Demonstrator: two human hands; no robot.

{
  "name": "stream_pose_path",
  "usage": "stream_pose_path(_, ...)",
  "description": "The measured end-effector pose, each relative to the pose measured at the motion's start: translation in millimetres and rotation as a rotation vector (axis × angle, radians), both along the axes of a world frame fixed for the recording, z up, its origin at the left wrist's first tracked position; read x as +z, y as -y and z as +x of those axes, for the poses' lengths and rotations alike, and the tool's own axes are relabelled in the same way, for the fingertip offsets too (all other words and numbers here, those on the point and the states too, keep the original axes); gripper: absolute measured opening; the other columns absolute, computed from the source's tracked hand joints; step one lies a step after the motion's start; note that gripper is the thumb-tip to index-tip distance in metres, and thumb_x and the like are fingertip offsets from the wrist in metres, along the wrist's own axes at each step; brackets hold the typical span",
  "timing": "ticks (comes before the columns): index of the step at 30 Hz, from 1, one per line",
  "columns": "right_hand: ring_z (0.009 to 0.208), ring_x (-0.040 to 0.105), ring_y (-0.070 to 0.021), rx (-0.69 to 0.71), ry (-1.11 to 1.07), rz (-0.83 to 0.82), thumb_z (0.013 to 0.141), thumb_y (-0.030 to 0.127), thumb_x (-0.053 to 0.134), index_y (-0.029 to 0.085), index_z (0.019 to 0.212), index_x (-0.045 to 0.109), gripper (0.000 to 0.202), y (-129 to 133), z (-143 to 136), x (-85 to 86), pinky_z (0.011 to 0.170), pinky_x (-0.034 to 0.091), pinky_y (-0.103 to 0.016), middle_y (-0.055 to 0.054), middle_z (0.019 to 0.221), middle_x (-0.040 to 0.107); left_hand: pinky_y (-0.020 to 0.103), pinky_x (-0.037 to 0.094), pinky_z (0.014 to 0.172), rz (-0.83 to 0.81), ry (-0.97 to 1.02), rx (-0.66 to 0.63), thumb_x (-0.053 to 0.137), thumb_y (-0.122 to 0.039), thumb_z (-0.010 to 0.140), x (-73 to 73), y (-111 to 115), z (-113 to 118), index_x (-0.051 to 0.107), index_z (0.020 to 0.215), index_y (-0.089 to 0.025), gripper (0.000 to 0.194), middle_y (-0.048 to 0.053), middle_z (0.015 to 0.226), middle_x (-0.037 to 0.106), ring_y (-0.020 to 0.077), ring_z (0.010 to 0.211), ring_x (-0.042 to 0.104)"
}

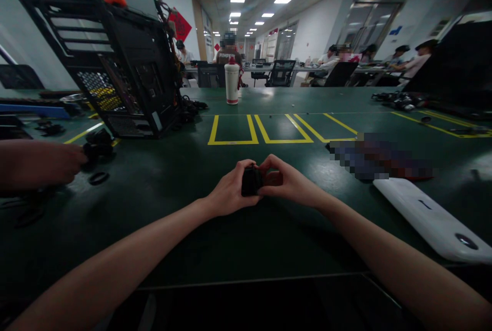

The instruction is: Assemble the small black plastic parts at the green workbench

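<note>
A small black object [250,181] is held just above the green table [246,239], near the middle of the view. My left hand [229,187] grips it from the left, thumb above and fingers below. From the right, my right hand [282,181] pinches at its right side with thumb and forefinger. The object's details are too dark to make out.
Another person's hand [46,164] touches black parts [99,146] at the left, near a black ring [99,178]. Behind stand a black computer case [126,64] and a white cup [232,82]. A white device [430,218] lies at right.
</note>
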State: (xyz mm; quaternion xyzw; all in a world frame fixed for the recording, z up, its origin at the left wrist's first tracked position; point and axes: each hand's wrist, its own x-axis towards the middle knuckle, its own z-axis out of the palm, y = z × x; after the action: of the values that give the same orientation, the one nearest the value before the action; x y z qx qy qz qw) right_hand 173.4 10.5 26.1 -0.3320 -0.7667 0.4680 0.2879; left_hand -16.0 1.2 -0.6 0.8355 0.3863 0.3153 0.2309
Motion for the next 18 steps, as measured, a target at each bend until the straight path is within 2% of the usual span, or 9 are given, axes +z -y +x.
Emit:
stream_pose_path(6, 0.089, 0.056, -0.0155, -0.009, -0.066, 0.109, 0.074, 0.027, 0.061, 0.021, 0.090, 0.050, 0.020, -1.1, -0.3, -1.6, 0.082, 0.049, -0.037, -0.001, 0.092, 0.051, 0.041, 0.045, 0.081, 0.011, 0.002, 0.043, 0.065, -0.033, 0.066, -0.3, 0.0, 1.5, 0.023, 0.119, -0.023, 0.068, 0.008, 0.113, 0.045, 0.0239, 0.096, 0.053)
stream_pose_path(10, 0.099, 0.051, -0.0161, -0.021, -0.068, 0.234, 0.071, 0.018, 0.062, 0.022, 0.092, 0.052, 0.023, 1.7, -1.6, -2.3, 0.093, 0.045, -0.039, -0.002, 0.099, 0.046, 0.041, 0.046, 0.079, 0.013, -0.003, 0.052, 0.065, -0.032, 0.066, 0.0, 0.3, 2.3, 0.025, 0.118, -0.022, 0.066, 0.008, 0.110, 0.046, 0.0231, 0.094, 0.053)
stream_pose_path(14, 0.102, 0.051, -0.0168, -0.080, -0.084, 0.191, 0.067, 0.014, 0.065, 0.021, 0.101, 0.045, 0.040, 2.2, -2.9, -3.9, 0.095, 0.043, -0.041, -0.003, 0.103, 0.049, 0.040, 0.045, 0.081, 0.022, 0.004, 0.049, 0.065, -0.031, 0.066, -0.7, 0.0, 1.8, 0.025, 0.119, -0.023, 0.067, 0.007, 0.110, 0.047, 0.0233, 0.095, 0.053)
stream_pose_path(18, 0.099, 0.055, -0.0183, -0.090, -0.048, 0.115, 0.065, 0.019, 0.068, 0.018, 0.097, 0.049, 0.037, -0.3, -2.6, -2.4, 0.092, 0.045, -0.042, -0.004, 0.103, 0.052, 0.039, 0.044, 0.081, 0.034, 0.009, 0.035, 0.065, -0.031, 0.067, -1.6, -0.2, 1.2, 0.025, 0.119, -0.022, 0.066, 0.007, 0.110, 0.047, 0.0225, 0.095, 0.052)
